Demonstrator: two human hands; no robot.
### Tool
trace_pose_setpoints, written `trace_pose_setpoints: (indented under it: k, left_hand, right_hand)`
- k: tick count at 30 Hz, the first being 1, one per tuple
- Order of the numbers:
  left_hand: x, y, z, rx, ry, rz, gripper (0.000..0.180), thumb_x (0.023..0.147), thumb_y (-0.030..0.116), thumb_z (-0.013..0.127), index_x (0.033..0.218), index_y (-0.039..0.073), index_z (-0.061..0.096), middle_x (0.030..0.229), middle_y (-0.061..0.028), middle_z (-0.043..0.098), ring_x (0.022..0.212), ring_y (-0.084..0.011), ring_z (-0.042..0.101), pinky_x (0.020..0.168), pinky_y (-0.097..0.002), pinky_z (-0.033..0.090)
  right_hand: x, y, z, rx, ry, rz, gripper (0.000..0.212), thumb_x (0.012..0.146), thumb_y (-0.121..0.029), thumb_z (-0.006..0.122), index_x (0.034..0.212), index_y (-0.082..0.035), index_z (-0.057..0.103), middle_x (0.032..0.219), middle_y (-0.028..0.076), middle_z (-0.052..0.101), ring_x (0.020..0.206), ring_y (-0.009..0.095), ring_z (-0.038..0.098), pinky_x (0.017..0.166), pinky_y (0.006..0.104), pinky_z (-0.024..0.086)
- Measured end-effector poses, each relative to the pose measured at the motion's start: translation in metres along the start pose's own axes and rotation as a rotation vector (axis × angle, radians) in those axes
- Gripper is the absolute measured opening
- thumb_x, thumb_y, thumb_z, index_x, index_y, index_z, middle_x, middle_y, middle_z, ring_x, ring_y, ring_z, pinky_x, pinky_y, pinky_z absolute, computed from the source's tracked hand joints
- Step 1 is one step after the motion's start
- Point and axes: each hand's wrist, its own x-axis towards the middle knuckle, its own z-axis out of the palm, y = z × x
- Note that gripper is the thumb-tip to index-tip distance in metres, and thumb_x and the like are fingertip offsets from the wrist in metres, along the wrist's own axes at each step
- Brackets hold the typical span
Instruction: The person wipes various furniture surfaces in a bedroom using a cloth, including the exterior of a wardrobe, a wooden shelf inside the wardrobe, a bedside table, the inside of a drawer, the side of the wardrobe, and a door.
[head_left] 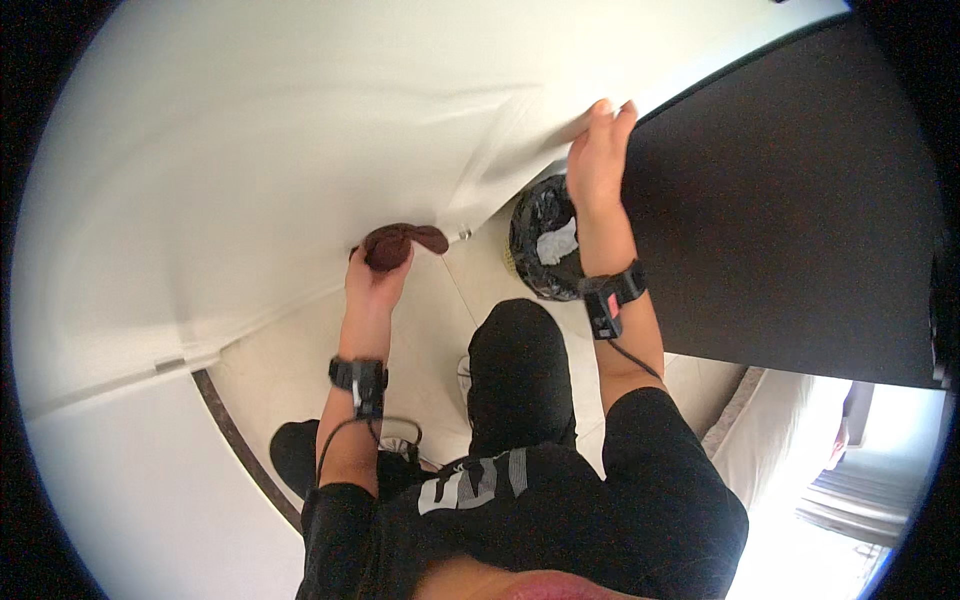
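My left hand [376, 285] is closed around a bunched dark brown cloth [388, 247]. One end of the cloth sticks out to the right, close to a large white upright panel [300, 150]. Higher and to the right, my right hand [598, 165] rests at the panel's right edge with its fingers stretched out. Part of its fingers is hidden, and I see nothing held in it. Both wrists wear black straps with small devices and cables.
Below my right hand stands a waste bin [525, 235] lined with a black bag, with crumpled white paper [557, 243] inside. A large dark brown surface [790, 200] fills the right side. Pale floor tiles [440, 310] lie beneath my knees.
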Motion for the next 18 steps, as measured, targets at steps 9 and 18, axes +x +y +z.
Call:
trace_pose_setpoints:
  k: [9,18]
  left_hand:
    - [-0.172,-0.004,0.147,0.308,-0.273,0.094,0.034,0.093,0.021,0.040,0.122,0.003,0.041,0.127,-0.0136,0.044,0.118,-0.0300,0.042,0.100,-0.0437,0.037]
    - [-0.329,-0.050,0.210,0.920,-0.391,0.417,0.051,0.083,0.010,0.052,0.130,0.001,0.035,0.126,-0.0104,0.044,0.117,-0.0226,0.043,0.100,-0.0358,0.035]
  right_hand:
    - [0.001,-0.018,-0.038,-0.031,-0.339,-0.040,0.059,0.088,-0.030,0.057,0.127,0.000,0.024,0.123,0.014,0.037,0.117,0.021,0.034,0.099,0.0359,0.027]
    - [0.015,-0.165,-0.118,0.219,-0.277,0.159,0.059,0.093,-0.046,0.038,0.131,-0.002,0.033,0.130,0.013,0.041,0.121,0.021,0.039,0.104,0.0344,0.025]
